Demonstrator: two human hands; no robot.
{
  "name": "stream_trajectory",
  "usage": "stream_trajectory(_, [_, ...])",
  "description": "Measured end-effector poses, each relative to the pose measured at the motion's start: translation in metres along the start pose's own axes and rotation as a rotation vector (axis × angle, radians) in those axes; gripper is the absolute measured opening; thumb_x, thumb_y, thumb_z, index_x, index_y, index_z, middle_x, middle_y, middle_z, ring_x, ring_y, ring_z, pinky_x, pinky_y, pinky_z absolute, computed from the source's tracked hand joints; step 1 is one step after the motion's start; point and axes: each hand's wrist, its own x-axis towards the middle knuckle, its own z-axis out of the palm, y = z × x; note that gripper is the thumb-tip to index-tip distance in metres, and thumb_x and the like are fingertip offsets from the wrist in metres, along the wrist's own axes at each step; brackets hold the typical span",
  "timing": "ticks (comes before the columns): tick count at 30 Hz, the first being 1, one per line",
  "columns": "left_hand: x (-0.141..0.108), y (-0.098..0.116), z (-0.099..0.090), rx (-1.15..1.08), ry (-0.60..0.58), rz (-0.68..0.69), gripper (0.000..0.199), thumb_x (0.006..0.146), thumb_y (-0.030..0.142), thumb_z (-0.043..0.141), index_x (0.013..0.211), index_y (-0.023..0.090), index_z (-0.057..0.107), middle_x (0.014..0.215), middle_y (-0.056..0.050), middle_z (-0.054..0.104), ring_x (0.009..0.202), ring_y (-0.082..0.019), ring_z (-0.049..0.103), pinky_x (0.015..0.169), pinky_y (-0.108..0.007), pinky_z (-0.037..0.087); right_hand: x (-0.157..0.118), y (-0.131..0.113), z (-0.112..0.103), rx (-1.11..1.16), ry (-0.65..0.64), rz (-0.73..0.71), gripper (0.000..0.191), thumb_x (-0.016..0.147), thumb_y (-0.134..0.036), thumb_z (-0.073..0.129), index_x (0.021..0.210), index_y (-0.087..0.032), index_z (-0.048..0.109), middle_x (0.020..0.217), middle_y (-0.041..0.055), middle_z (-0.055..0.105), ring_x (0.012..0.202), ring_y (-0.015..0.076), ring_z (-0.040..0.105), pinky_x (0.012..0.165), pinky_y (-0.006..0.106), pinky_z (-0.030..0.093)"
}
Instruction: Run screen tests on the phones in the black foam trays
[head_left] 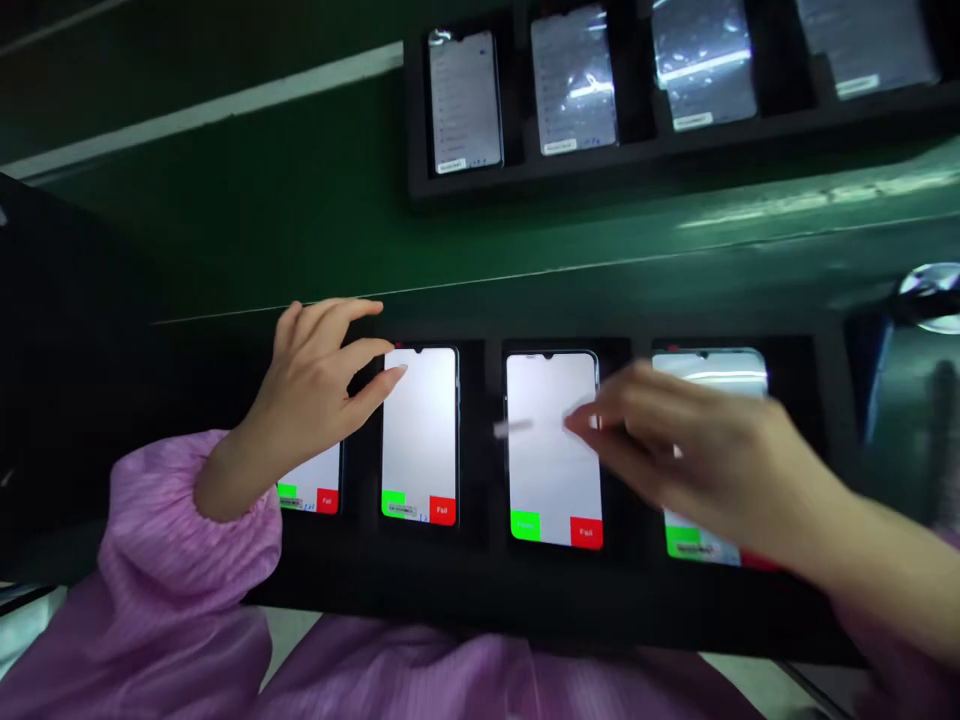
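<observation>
Several phones lit white lie in a black tray point(480, 580), with green and red boxes at their lower ends. My left hand point(322, 385) reaches over the leftmost phone point(311, 475), fingers apart, thumb and index fingertips at the top of the second phone point(420, 430). Over the right side of the third phone point(551, 480) is my right hand point(675, 440), blurred, its thumb and fingertips pinched together; whatever they hold cannot be made out. It partly covers the fourth phone point(709, 370). A small blurred pale strip point(514, 428) shows at the third phone's left edge.
Beyond a green surface point(262, 220), a second black tray point(465, 185) holds several more phones point(574, 80) with lit screens and small labels. A shiny round metal object point(934, 298) is at the right edge. Dark shapes fill the left side.
</observation>
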Motion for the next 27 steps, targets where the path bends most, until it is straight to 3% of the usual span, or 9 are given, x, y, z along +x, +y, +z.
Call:
stream_trajectory(5, [0.001,0.000,0.007,-0.087,0.050,-0.012,0.017,0.105,0.035,0.069,0.098,0.023,0.079,0.136,-0.010,0.075,0.141,-0.040,0.065,0.125,-0.076,0.041,0.027,0.017,-0.006,0.263,0.237,0.336,0.010,0.102,-0.029,0.075,0.096,-0.022,0.073,0.081,-0.0019,0.069,0.062,0.0103,0.063,0.052,0.023,0.048])
stream_trajectory(9, [-0.001,-0.003,0.008,-0.074,0.041,0.017,0.016,0.106,0.033,0.070,0.115,0.026,0.082,0.157,-0.004,0.067,0.152,-0.041,0.057,0.132,-0.085,0.026,0.019,0.004,-0.009,0.327,0.312,0.415,0.010,0.097,-0.029,0.079,0.093,-0.022,0.072,0.086,-0.0014,0.069,0.074,0.0104,0.063,0.063,0.025,0.054])
stream_trajectory(12, [0.004,-0.004,0.013,-0.112,0.117,0.040,0.006,0.101,0.029,0.078,0.103,0.028,0.083,0.145,-0.004,0.076,0.146,-0.040,0.063,0.131,-0.083,0.033,0.013,-0.007,-0.010,0.367,0.334,0.435,0.011,0.093,-0.026,0.081,0.090,-0.022,0.072,0.091,-0.0019,0.069,0.077,0.0090,0.062,0.068,0.025,0.055])
stream_trajectory(14, [0.007,-0.001,0.013,-0.137,0.183,0.061,0.010,0.098,0.025,0.079,0.090,0.030,0.082,0.131,-0.003,0.082,0.142,-0.039,0.068,0.129,-0.081,0.037,0.010,-0.010,-0.009,0.371,0.332,0.437,0.010,0.094,-0.026,0.079,0.091,-0.022,0.071,0.092,-0.0024,0.069,0.073,0.0076,0.060,0.065,0.025,0.052])
stream_trajectory(16, [0.003,0.007,0.007,-0.188,0.178,0.115,0.014,0.098,0.022,0.078,0.086,0.029,0.079,0.122,-0.001,0.085,0.130,-0.035,0.075,0.123,-0.071,0.051,0.007,-0.012,-0.007,0.373,0.323,0.442,0.009,0.095,-0.027,0.077,0.092,-0.022,0.070,0.093,-0.0028,0.069,0.066,0.0060,0.057,0.057,0.025,0.047])
stream_trajectory(18, [-0.008,0.018,-0.007,-0.308,0.097,0.185,0.010,0.098,0.018,0.077,0.093,0.026,0.078,0.111,0.000,0.087,0.109,-0.027,0.083,0.102,-0.050,0.067,0.004,-0.012,-0.005,0.380,0.302,0.450,0.010,0.096,-0.029,0.076,0.095,-0.022,0.069,0.096,-0.0028,0.069,0.057,0.0039,0.053,0.050,0.025,0.041])
stream_trajectory(21, [-0.038,0.037,-0.028,-0.531,-0.080,0.239,0.015,0.099,0.008,0.072,0.103,0.022,0.076,0.100,0.002,0.086,0.091,-0.015,0.084,0.081,-0.026,0.069,0.000,-0.011,-0.003,0.375,0.284,0.439,0.012,0.098,-0.031,0.077,0.099,-0.022,0.069,0.095,-0.0027,0.070,0.051,0.0027,0.051,0.043,0.024,0.036])
stream_trajectory(24, [-0.070,0.048,-0.039,-0.669,-0.167,0.262,0.019,0.101,0.002,0.067,0.103,0.020,0.074,0.098,0.001,0.085,0.093,-0.012,0.084,0.086,-0.022,0.069,-0.003,-0.011,-0.004,0.366,0.305,0.429,0.015,0.099,-0.033,0.078,0.101,-0.023,0.068,0.094,-0.0035,0.068,0.052,0.0030,0.051,0.042,0.023,0.035])
stream_trajectory(27, [-0.093,0.050,-0.038,-0.695,-0.140,0.269,0.025,0.101,-0.001,0.062,0.109,0.019,0.074,0.099,0.000,0.086,0.093,-0.013,0.084,0.091,-0.024,0.070,0.001,-0.014,-0.007,0.383,0.339,0.417,0.015,0.098,-0.032,0.080,0.099,-0.024,0.067,0.095,-0.0036,0.068,0.054,0.0043,0.052,0.044,0.025,0.038])
